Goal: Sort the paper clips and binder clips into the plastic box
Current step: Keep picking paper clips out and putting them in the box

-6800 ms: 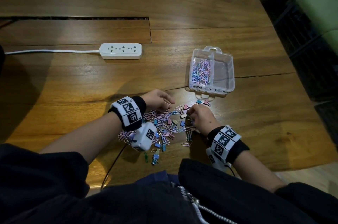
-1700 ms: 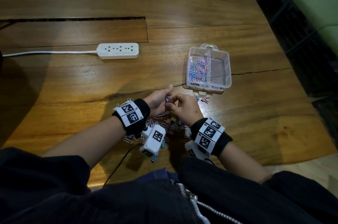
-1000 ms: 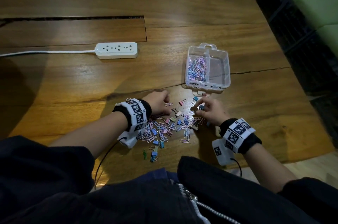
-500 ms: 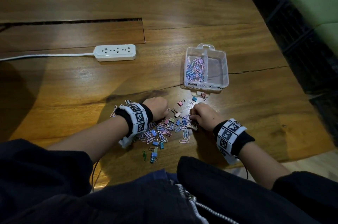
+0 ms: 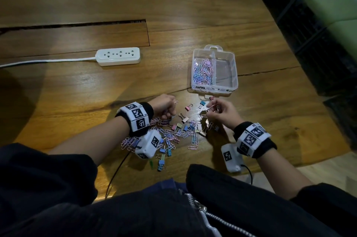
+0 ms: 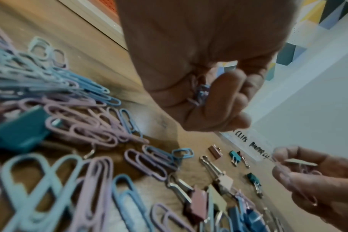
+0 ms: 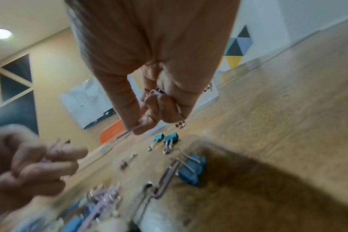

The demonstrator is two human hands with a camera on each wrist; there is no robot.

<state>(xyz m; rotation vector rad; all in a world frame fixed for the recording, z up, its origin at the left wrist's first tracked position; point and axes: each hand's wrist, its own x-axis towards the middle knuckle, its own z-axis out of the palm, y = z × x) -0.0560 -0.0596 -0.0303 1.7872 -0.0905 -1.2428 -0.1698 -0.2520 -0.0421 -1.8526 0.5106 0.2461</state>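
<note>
A clear plastic box (image 5: 226, 55) with two compartments stands on the wooden table; its left compartment holds pastel paper clips (image 5: 202, 71), its right one looks empty. A mixed pile of paper clips and binder clips (image 5: 179, 130) lies between my hands. My left hand (image 5: 166, 106) is raised a little over the pile, fingers curled round several paper clips (image 6: 199, 94). My right hand (image 5: 218, 113) hovers near the box's front edge and pinches pink paper clips (image 7: 151, 94) between thumb and fingers. Loose binder clips (image 5: 201, 103) lie just before the box.
A white power strip (image 5: 118, 56) with its cable lies to the left of the box. A long slot (image 5: 77, 24) cuts the table farther back. The table's right edge (image 5: 289, 53) drops to a dark floor. A green and a blue clip (image 5: 160, 163) lie near my body.
Both hands have lifted off the pile with paper clips in them. The right hand has moved up toward the box's front edge.
</note>
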